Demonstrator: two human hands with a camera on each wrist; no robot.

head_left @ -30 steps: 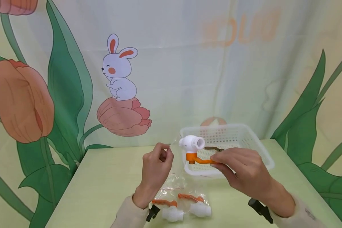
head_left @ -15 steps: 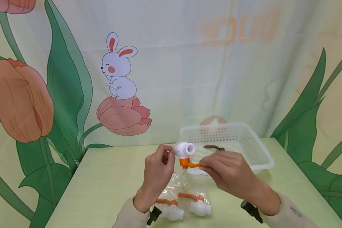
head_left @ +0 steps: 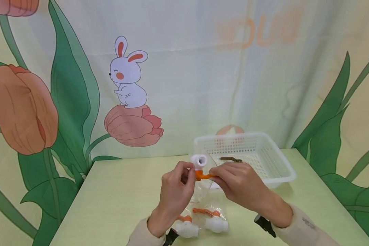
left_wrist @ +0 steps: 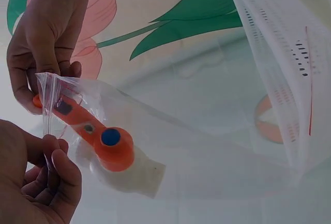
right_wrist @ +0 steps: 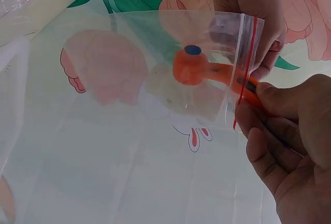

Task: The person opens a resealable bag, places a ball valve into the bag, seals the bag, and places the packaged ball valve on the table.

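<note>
A white plastic ball valve (head_left: 200, 160) with an orange lever handle (right_wrist: 192, 70) hangs above the table between both hands. It lies inside a clear zip bag (left_wrist: 207, 167), its handle end reaching out through the bag's mouth. My right hand (head_left: 241, 179) pinches that handle end. The bag's zip edge is pinched by my left hand (head_left: 176, 191), at the left of the valve. In the left wrist view, the white body (left_wrist: 129, 178) shows through the film, below the handle.
Two more bagged valves with orange handles, one at the right (head_left: 216, 224) and one at the left (head_left: 187, 230), lie on the table (head_left: 117, 201) near the front. Behind, a white perforated basket (head_left: 284, 167) holds a small item with a brown handle (head_left: 230, 159).
My right hand has moved left with the valve, bringing it from beside the bag into the bag's mouth. My left hand has shifted slightly right, keeping its pinch on the bag.
</note>
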